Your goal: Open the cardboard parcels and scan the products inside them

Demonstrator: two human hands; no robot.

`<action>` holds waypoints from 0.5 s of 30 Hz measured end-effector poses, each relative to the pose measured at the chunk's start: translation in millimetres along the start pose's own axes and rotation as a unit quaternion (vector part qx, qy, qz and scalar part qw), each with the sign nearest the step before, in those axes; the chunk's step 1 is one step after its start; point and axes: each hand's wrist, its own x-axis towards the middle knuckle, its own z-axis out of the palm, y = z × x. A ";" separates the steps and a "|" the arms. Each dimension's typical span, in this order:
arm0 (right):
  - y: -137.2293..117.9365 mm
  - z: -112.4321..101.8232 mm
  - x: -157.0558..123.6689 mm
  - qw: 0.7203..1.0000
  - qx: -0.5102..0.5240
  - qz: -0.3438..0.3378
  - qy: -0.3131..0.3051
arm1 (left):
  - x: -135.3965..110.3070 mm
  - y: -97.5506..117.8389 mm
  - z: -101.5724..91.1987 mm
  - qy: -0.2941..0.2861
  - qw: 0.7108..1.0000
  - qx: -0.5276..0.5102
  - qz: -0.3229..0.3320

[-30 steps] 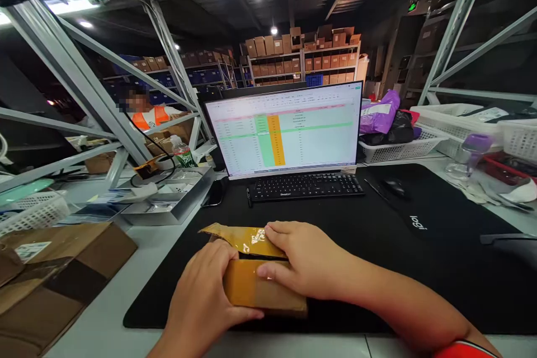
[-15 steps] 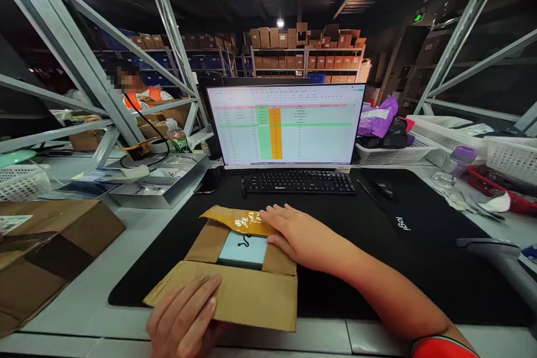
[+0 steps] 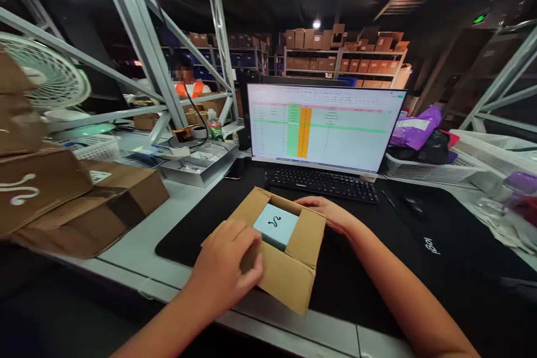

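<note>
An opened cardboard box (image 3: 312, 229) rests on the black desk mat, its near flap folded out toward me. Inside it lies a light-blue box (image 3: 277, 222) with a black squiggle on top. My left hand (image 3: 229, 254) is over the near left part of the cardboard box, fingers bent and thumb apart from them, near the light-blue box's edge. Nothing shows between these fingers. At the far right side, my right hand (image 3: 329, 213) grips the cardboard box from behind; its fingers are partly hidden by the box wall.
Behind the box stand a keyboard (image 3: 321, 183) and a monitor (image 3: 268, 142) showing a spreadsheet. Brown cartons (image 3: 126, 196) and a grey tray (image 3: 205, 170) are on the left. A mouse (image 3: 413, 205) and white baskets (image 3: 432, 170) are to the right. A person (image 3: 193, 88) in an orange vest is beyond the frame.
The view has swung left. The cardboard box has turned, and its far flap with writing has gone out of sight. My left hand left the near flap; my right hand moved behind the box.
</note>
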 end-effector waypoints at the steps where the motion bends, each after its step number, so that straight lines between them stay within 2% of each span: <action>1: -1.3 -0.4 -2.6 0.999 -0.019 -0.024 0.015 | 2.2 0.2 -2.7 -0.027 1.000 -0.013 0.005; 2: -4.6 -1.7 -6.5 0.995 -0.052 -0.058 0.055 | 3.2 0.0 -4.6 -0.049 0.999 -0.020 0.013; 4: -16.1 -5.2 -17.4 0.968 -0.139 -0.155 0.139 | 3.6 -1.3 -7.1 -0.087 0.996 -0.022 0.027; 5: -23.6 -5.9 -24.0 0.951 -0.179 -0.205 0.148 | 4.0 -2.1 -8.3 -0.101 0.994 -0.019 0.031; 6: -31.9 -5.2 -30.9 0.939 -0.209 -0.244 0.123 | 4.9 -3.2 -10.1 -0.113 0.993 -0.013 0.035; 7: -40.3 -2.7 -37.6 0.932 -0.231 -0.269 0.072 | 6.3 -4.6 -12.5 -0.123 0.992 -0.003 0.040; 9: -55.7 5.8 -48.4 0.923 -0.262 -0.281 -0.017 | 10.5 -9.7 -20.1 -0.125 0.991 0.029 0.047; 10: -61.8 9.9 -52.0 0.920 -0.275 -0.276 -0.032 | 12.8 -13.9 -25.0 -0.118 0.991 0.049 0.046; 13: -71.4 8.7 -57.5 0.923 -0.279 -0.265 0.017 | 15.3 -35.4 -39.5 -0.097 0.992 0.078 0.027; 15: -71.9 -8.3 -61.7 0.935 -0.256 -0.244 0.039 | 10.4 -54.9 -43.4 -0.101 0.993 0.057 -0.015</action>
